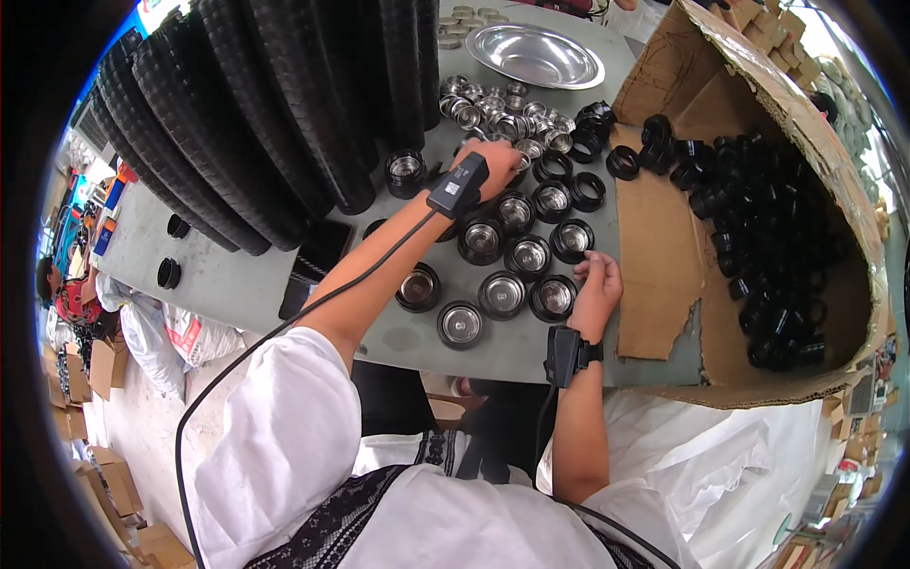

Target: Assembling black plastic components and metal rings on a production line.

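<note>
From up here I see my left hand (493,159) stretched toward the middle of the tabletop (237,275), fingers curled down into the heap of small shiny metal cups (498,112); whether it already pinches one I cannot tell, since the knuckles hide the fingertips. My right hand (595,284) sits near the tabletop's front edge, fingers bent and touching the rim of a black ring with a metal cup seated inside (554,298), the end piece of a row of finished ones (502,294). Loose black rings (758,228) fill the torn cardboard box (664,247) along the right edge. To do this well, I judge each cup should drop mouth-up and level into its ring, pressed evenly so it seats flush, and rows kept tight but not stacked.
</note>
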### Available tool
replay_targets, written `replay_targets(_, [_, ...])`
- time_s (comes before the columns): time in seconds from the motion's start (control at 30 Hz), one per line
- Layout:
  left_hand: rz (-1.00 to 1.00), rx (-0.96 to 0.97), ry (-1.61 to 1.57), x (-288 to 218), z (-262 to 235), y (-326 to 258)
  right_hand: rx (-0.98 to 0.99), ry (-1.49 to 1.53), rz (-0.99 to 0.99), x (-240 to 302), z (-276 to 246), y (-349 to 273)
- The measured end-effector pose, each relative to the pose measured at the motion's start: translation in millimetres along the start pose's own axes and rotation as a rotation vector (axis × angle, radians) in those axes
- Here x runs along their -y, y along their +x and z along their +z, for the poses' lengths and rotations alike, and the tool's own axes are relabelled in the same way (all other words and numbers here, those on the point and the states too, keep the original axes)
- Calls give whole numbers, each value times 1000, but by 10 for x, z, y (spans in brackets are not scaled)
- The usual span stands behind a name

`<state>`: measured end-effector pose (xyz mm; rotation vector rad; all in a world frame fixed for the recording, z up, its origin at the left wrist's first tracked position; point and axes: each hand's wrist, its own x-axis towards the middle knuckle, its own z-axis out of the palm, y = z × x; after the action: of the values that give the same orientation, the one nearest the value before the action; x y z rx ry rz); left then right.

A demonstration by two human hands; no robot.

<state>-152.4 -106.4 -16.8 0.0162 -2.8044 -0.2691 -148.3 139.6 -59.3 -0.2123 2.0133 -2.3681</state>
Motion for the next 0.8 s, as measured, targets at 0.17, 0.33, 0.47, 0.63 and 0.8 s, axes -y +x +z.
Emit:
replay_targets(0.17, [-23, -92, -52, 119, 10, -72, 5, 7, 14, -6, 8, 1])
replay_targets(0.33, [-102, -103, 105, 65, -63, -34, 18, 17, 28, 1, 6, 27])
replay_targets(0.47, [-149, -6, 221, 29, -92, -9, 24, -1, 16, -19, -8, 43])
replay_targets(0.63, [-144, 165, 236, 75, -68, 64, 39, -25, 15, 24, 11, 55])
replay_targets(0.8, [-174, 124, 267, -12, 98, -62, 42, -68, 4, 3, 24, 24])
